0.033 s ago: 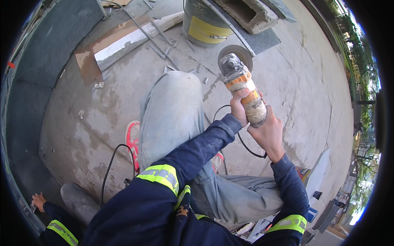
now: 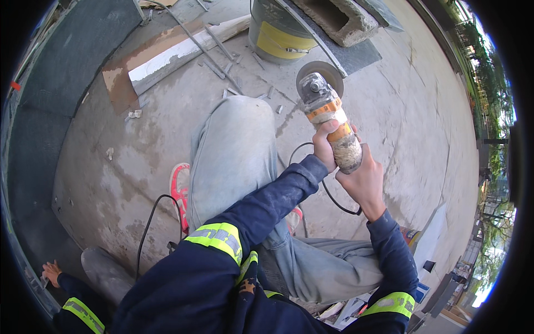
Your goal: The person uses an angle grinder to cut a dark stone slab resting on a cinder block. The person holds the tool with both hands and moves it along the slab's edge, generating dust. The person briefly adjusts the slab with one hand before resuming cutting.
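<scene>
An angle grinder [image 2: 318, 103], dusty, with orange bands and a round disc [image 2: 336, 77] at its far end, is held out over the concrete floor. My left hand [image 2: 325, 146] is closed around the middle of its body. My right hand [image 2: 362, 179] grips the rear end, fingers partly hidden behind the tool. Close to the disc is the corner of a dark slab [image 2: 362, 57]; whether they touch I cannot tell. A black cord [image 2: 329, 192] loops below the grinder.
A grey bucket with a yellow band [image 2: 282, 43] stands ahead, near a hollow concrete block [image 2: 356, 28] on the slab. Left of it lie a white-coated strip [image 2: 167, 65], cardboard [image 2: 118, 92] and thin offcuts [image 2: 214, 69]. Another person's hand [image 2: 52, 274] rests by the dark panel [image 2: 39, 139].
</scene>
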Available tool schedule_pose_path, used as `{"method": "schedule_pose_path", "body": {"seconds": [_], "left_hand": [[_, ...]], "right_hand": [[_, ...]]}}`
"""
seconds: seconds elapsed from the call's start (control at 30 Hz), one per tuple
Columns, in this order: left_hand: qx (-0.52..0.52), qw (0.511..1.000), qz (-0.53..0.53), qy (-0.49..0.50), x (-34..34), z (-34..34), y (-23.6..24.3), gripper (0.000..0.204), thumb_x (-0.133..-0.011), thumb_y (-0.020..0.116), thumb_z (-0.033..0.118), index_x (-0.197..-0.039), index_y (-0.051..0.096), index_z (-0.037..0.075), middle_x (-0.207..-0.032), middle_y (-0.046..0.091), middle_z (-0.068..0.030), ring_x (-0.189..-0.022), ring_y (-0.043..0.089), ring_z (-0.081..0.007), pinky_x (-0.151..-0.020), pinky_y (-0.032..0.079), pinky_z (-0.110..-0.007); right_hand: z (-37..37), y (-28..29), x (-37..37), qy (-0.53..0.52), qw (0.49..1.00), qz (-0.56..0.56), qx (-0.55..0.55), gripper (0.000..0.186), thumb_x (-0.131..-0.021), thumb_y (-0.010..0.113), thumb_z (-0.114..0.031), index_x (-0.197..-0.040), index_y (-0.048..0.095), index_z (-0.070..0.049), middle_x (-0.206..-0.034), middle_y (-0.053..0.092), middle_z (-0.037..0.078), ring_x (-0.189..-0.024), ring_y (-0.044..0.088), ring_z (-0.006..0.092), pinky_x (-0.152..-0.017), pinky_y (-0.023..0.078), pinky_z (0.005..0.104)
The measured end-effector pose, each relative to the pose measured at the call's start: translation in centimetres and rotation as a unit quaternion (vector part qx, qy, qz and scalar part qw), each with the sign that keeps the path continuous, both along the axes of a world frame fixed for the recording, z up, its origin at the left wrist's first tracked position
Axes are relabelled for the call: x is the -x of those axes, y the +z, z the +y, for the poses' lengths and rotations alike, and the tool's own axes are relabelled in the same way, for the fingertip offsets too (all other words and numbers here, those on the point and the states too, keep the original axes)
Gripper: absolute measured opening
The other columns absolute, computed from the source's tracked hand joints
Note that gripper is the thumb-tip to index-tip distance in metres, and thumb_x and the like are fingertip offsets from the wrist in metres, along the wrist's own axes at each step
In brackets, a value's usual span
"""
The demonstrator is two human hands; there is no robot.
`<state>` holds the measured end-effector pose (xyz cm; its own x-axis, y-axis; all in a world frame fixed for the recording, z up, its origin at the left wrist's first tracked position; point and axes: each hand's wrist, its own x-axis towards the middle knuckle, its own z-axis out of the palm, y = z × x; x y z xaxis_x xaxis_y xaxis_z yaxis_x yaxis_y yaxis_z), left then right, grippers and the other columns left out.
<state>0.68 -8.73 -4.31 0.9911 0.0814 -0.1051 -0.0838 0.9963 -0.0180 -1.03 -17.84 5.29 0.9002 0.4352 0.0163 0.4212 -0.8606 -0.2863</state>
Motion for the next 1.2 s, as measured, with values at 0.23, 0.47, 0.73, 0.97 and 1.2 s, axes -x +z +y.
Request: {"method": "schedule_pose_path", "body": {"seconds": [0.23,0.47,0.73,0.97,1.2], "left_hand": [[0.008,1.000,0.002,0.010,0.2,0.3,0.5,0.043,-0.073,0.065,0.037,-0.098,0.053,0.005,-0.084,0.061,-0.0109,-0.071,0.064,-0.0247,-0.067,0.055,-0.038],[-0.004,1.000,0.003,-0.017,-0.1,0.1,-0.3,0.046,-0.072,0.064,0.040,-0.100,0.051,0.006,-0.086,0.059,-0.0127,-0.075,0.064,-0.0286,-0.070,0.054,-0.041],[0.001,1.000,0.010,-0.007,0.7,0.2,0.0,0.046,-0.072,0.064,0.041,-0.101,0.051,0.007,-0.088,0.059,-0.0130,-0.077,0.064,-0.0289,-0.071,0.054,-0.041],[-0.005,1.000,-0.016,-0.004,0.4,0.4,0.3,0.046,-0.071,0.065,0.041,-0.099,0.052,0.007,-0.085,0.059,-0.0122,-0.076,0.064,-0.0286,-0.071,0.054,-0.040],[0.006,1.000,0.012,0.011,0.4,0.0,0.7,0.042,-0.073,0.063,0.039,-0.091,0.057,0.003,-0.079,0.061,-0.0105,-0.070,0.064,-0.0236,-0.066,0.055,-0.036]], "right_hand": [[0.2,0.0,-0.1,-0.008,1.000,0.007,0.010,0.046,-0.060,0.071,-0.015,-0.098,0.051,0.001,-0.073,0.064,0.021,-0.071,0.066,0.0392,-0.064,0.052,0.0414],[0.3,0.0,0.1,-0.021,0.999,0.026,0.007,0.044,-0.060,0.071,-0.015,-0.097,0.052,0.001,-0.075,0.064,0.023,-0.074,0.066,0.0406,-0.066,0.052,0.0419],[0.6,0.5,0.3,-0.009,1.000,0.021,0.005,0.046,-0.060,0.071,-0.015,-0.100,0.053,0.001,-0.076,0.064,0.022,-0.075,0.066,0.0405,-0.066,0.052,0.0417],[0.4,0.5,0.2,0.009,1.000,-0.011,0.011,0.049,-0.059,0.072,-0.015,-0.101,0.051,0.001,-0.071,0.064,0.020,-0.069,0.065,0.0393,-0.062,0.052,0.0418],[0.5,0.6,0.2,-0.020,0.999,0.021,0.020,0.046,-0.059,0.072,-0.015,-0.099,0.053,0.001,-0.077,0.065,0.022,-0.074,0.067,0.0389,-0.067,0.052,0.0405]]}}
